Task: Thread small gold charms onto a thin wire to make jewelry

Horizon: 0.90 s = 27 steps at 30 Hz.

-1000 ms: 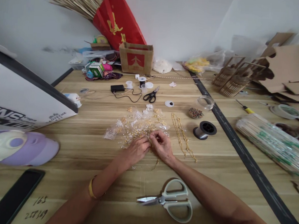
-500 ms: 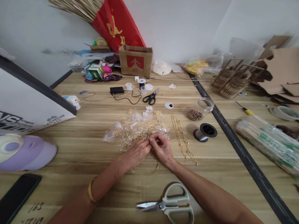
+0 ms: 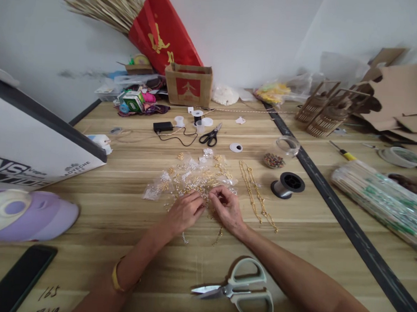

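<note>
My left hand (image 3: 185, 212) is closed in a pinch at the near edge of a scatter of small gold and silver beads (image 3: 193, 181). Just to its right, my right hand (image 3: 226, 206) also pinches with thumb and forefinger, a small gap apart from the left. Whatever the fingertips hold is too small to make out. A short gold chain (image 3: 218, 236) hangs below the right hand, and a short silver chain (image 3: 184, 238) lies near the left wrist. Right of the hands lies a longer gold chain (image 3: 254, 191). Clear little bags (image 3: 153, 190) of findings surround the beads.
Light-handled scissors (image 3: 235, 290) lie in front of me. On the right are a wire spool (image 3: 287, 185) and a clear jar of beads (image 3: 274, 160). Black scissors (image 3: 210, 135) lie behind the beads. A phone (image 3: 17, 276) and a purple-white object (image 3: 28, 213) are at left.
My left hand has drawn away from the right, down and to the left, opening a gap between the fingertips. The right hand has stayed nearly in place. The view has shifted slightly.
</note>
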Tool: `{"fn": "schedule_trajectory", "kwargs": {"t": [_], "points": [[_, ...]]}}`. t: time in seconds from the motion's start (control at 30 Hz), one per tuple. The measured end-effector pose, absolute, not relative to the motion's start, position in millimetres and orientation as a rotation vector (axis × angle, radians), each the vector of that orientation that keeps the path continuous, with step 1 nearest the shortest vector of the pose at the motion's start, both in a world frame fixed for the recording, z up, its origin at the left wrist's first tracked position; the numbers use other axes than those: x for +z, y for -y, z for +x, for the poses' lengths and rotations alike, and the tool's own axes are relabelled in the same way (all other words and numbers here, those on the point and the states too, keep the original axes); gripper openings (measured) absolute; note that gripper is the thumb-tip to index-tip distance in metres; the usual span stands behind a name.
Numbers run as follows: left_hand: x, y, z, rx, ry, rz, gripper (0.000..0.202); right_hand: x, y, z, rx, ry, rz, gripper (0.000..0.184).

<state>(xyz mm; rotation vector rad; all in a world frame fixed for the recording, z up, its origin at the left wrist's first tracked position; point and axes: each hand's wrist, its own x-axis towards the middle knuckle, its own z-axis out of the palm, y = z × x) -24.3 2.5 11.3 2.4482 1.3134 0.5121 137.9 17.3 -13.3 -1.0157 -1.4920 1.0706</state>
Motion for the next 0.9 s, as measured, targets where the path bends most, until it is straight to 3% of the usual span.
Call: {"fn": "schedule_trajectory", "kwargs": {"t": [0.13,0.4,0.9], "points": [[15,3,-34,0.853,-1.353,1.838,0.005,-14,-15,138,1.015,1.553,-0.995,0.015],[6,19,-31,1.103,-1.054,0.712,0.021,-11,-5,140,0.735,1.917,-0.748,0.008],[-2,23,-35,1.018,-0.883,0.504,0.023,-4,-2,141,0.686,2.081,-0.636,0.01]]}}
